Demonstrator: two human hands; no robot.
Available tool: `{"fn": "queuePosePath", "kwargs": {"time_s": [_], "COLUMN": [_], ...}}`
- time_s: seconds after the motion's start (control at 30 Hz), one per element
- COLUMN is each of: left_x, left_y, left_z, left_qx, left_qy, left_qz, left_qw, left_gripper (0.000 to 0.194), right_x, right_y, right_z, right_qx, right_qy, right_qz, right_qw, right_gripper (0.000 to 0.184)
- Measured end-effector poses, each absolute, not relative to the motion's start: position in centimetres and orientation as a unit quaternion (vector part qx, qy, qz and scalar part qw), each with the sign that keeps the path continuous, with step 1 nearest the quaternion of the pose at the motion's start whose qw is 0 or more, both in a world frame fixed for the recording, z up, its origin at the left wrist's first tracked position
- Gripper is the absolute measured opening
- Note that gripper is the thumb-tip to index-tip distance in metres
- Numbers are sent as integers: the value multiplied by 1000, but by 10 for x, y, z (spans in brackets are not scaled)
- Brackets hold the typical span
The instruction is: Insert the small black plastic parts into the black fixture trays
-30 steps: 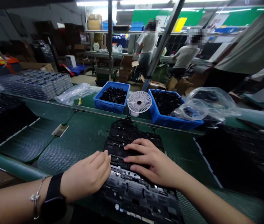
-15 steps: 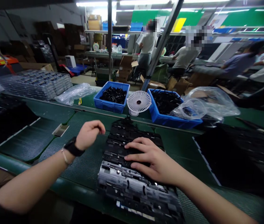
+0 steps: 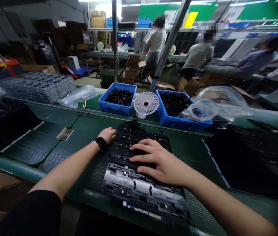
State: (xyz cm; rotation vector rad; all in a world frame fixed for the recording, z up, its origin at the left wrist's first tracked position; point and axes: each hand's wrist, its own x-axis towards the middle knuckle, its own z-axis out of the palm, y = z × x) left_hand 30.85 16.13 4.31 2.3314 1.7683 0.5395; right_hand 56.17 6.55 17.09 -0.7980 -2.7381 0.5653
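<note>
A row of black plastic mouldings, one with a shiny grey curved surface [image 3: 139, 186], lies on the green conveyor belt in front of me. My right hand [image 3: 160, 160] rests flat on the black parts, fingers spread. At the far left edge of the parts is my left hand [image 3: 107, 134], wearing a dark watch [image 3: 101, 142] at the wrist. Its fingers are curled in, and whatever they may hold is hidden. Just beyond the parts stand a blue bin [image 3: 117, 110] of small black pieces and a white fan [image 3: 146, 103].
Another blue bin [image 3: 169, 119] of black pieces is partly covered by a clear plastic bag [image 3: 217, 101]. Stacked clear trays [image 3: 40, 87] sit back left near a yellow cutter [image 3: 84, 104]. Dark panels [image 3: 247, 157] lie right. Several people work at far benches.
My left hand has moved right and forward, up to the left edge of the black parts. The right hand stays on them. My view has shifted slightly.
</note>
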Motion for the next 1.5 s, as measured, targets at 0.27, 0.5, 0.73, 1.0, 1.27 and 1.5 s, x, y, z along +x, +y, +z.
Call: {"fn": "queuePosePath", "kwargs": {"time_s": [0.27, 0.5, 0.73, 1.0, 1.27, 1.5], "left_x": [277, 300, 299, 316, 312, 304], "left_y": [115, 17, 1, -22, -20, 7], "left_z": [119, 164, 166, 161, 158, 166], "left_qx": [724, 809, 920, 944, 944, 969], "left_qy": [595, 447, 336, 243, 193, 220], "left_qz": [348, 344, 174, 54, 37, 97], "left_qw": [26, 167, 100, -216, -266, -51], "left_gripper": [19, 7, 16, 26, 34, 18], "right_x": [561, 562, 566, 567, 567, 562], "right_y": [33, 9, 6, 8, 11, 14], "right_z": [191, 185, 180, 182, 192, 201], "right_qx": [-235, -191, -212, -219, -219, -211], "right_qy": [-949, -965, -959, -957, -959, -965], "right_qz": [195, 175, 176, 186, 178, 157], "right_qw": [77, 30, 68, 46, 30, 13], "right_gripper": [37, 38, 31, 31, 30, 27]}}
